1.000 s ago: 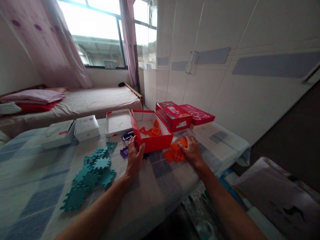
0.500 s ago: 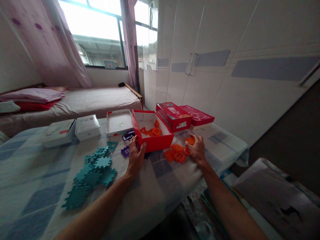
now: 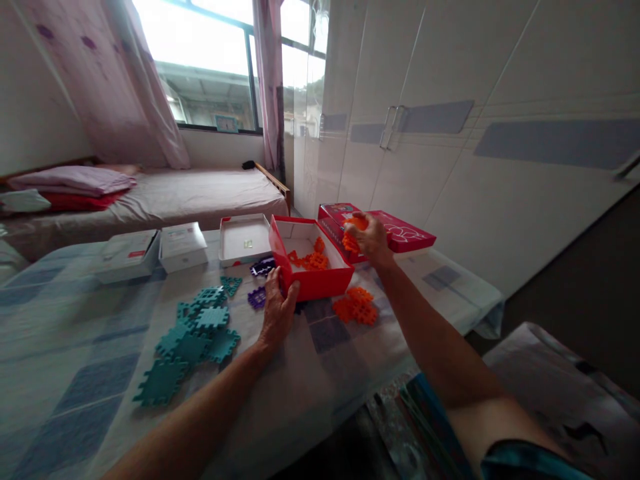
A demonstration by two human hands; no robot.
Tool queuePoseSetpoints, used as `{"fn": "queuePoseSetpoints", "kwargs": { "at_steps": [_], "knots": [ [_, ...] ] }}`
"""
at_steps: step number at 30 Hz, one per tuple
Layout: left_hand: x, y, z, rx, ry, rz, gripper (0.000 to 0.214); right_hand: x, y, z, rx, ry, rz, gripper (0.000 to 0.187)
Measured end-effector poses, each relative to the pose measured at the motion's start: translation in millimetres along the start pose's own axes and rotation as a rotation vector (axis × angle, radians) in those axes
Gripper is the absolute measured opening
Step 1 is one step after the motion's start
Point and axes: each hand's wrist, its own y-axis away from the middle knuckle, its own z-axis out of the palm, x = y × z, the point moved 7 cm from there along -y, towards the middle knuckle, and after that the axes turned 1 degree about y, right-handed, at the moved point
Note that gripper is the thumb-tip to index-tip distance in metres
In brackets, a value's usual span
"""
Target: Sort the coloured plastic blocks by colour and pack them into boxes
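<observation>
My left hand (image 3: 279,305) grips the near left corner of an open red box (image 3: 320,285). Inside that box lie several orange interlocking pieces (image 3: 315,259). Raised over the box's right side, my right hand (image 3: 374,239) is closed on orange interlocking pieces (image 3: 352,240); how many is hard to make out. A small pile of orange pieces (image 3: 357,307) rests on the cloth in front of the box. Purple pieces (image 3: 257,298) lie just left of my left hand, and teal pieces (image 3: 193,343) are heaped farther left.
A red carton (image 3: 330,212) and a flat red box (image 3: 407,233) stand behind my right hand. A shallow white tray (image 3: 245,243) and two white boxes (image 3: 184,248) line the table's far left. The checked tablecloth (image 3: 310,380) hangs over the near edge.
My right hand has lifted orange pieces from the pile on the cloth and moved up and left, to the box's right side. My left hand stays on the box.
</observation>
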Motion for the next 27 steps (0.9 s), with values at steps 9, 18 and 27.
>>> {"fn": "queuePoseSetpoints", "kwargs": {
  "at_steps": [9, 18, 27],
  "knots": [
    [1, 1, 0.6, -0.012, 0.005, -0.008, 0.054, -25, 25, 22, -0.120, 0.113, -0.121, 0.051],
    [4, -1, 0.7, 0.001, 0.037, 0.013, 0.054, 39, 150, 6, -0.446, 0.415, 0.070, 0.068],
    [0, -1, 0.7, -0.013, -0.003, 0.001, 0.056, 8, 163, 17, -0.383, 0.531, -0.047, 0.037]
  ]
}}
